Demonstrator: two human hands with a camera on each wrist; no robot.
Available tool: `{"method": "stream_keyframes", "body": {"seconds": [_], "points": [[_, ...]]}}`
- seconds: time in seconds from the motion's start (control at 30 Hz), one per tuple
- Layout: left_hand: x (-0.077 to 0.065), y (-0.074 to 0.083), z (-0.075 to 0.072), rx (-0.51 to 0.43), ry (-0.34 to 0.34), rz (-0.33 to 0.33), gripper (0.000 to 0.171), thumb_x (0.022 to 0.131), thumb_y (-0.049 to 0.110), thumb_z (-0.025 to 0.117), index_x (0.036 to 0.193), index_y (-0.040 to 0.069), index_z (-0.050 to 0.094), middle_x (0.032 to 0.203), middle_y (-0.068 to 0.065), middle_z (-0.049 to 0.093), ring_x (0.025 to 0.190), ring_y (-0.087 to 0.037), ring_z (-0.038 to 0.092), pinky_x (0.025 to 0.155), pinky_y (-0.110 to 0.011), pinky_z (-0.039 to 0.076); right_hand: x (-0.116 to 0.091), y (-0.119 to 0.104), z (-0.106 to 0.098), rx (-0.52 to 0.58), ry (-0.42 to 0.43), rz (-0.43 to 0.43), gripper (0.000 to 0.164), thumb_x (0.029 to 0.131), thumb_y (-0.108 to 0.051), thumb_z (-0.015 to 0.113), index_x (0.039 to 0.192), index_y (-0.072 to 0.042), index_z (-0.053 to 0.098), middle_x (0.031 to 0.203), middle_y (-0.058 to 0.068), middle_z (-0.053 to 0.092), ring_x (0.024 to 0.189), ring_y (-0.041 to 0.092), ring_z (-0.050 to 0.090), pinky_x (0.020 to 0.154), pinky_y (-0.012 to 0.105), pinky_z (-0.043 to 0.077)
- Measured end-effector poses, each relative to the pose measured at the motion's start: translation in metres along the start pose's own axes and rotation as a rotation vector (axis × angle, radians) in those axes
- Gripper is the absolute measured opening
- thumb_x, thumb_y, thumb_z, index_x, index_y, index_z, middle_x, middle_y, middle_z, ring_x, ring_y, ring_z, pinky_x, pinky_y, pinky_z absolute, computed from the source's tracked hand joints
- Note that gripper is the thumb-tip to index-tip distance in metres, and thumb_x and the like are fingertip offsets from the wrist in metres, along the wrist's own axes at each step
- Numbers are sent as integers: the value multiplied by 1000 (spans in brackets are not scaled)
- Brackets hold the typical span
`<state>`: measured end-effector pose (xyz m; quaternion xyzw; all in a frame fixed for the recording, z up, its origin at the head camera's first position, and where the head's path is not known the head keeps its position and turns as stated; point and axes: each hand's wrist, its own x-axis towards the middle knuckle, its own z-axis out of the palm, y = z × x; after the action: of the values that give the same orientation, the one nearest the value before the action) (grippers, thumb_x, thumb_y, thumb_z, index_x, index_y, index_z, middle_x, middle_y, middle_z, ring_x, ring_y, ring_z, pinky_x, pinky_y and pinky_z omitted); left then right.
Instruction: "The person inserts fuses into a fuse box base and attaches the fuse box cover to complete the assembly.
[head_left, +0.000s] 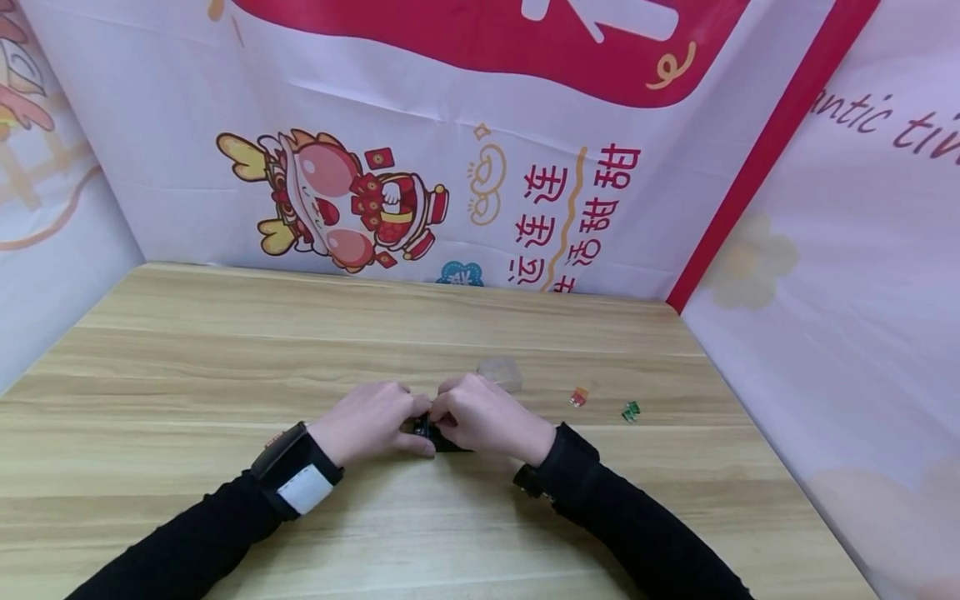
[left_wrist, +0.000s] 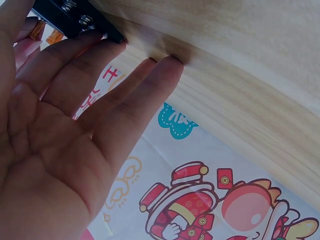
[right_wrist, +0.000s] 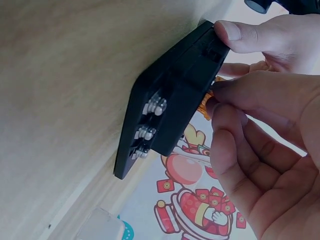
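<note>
Flat black plastic box (right_wrist: 182,92): held, L hand (head_left: 375,421)
Translucent orange pc. (right_wrist: 203,108): pinched, R hand (head_left: 483,417); work prob. unfinished
Shiny red pc. (head_left: 578,397), green pc. (head_left: 631,411): untouched

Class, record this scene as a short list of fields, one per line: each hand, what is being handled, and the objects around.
Left hand: grips the black device
Right hand: curled in close to the orange piece; exact hold unclear
Device details: three clear knobs visible
Surface: wood-grain table
Just beyond right hand: clear item
Further right: small red-orange item, then small green item
</note>
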<state>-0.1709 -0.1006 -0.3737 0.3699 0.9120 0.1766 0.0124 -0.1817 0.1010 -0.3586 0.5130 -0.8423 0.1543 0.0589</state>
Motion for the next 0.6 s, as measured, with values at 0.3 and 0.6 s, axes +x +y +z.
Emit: {"method": "stream_keyframes", "body": {"seconds": [0.3, 0.6], "points": [[2, 0, -1, 1, -6, 3, 30, 80, 44, 80, 96, 20, 71, 77, 8, 56, 69, -12, 47, 56, -28, 37, -1, 0, -1, -27, 0, 35, 9, 84, -3, 74, 87, -10, 76, 83, -3, 66, 75, 2, 60, 66, 12, 44], [1, 0, 0, -1, -1, 5, 33, 80, 44, 80, 102, 21, 71, 78, 8, 56, 68, -11, 47, 56, -27, 37, -1, 1, 1, -14, 13, -4, 9, 83, -1, 73, 83, -9, 77, 77, -4, 62, 68, 1, 55, 62, 12, 42]]}}
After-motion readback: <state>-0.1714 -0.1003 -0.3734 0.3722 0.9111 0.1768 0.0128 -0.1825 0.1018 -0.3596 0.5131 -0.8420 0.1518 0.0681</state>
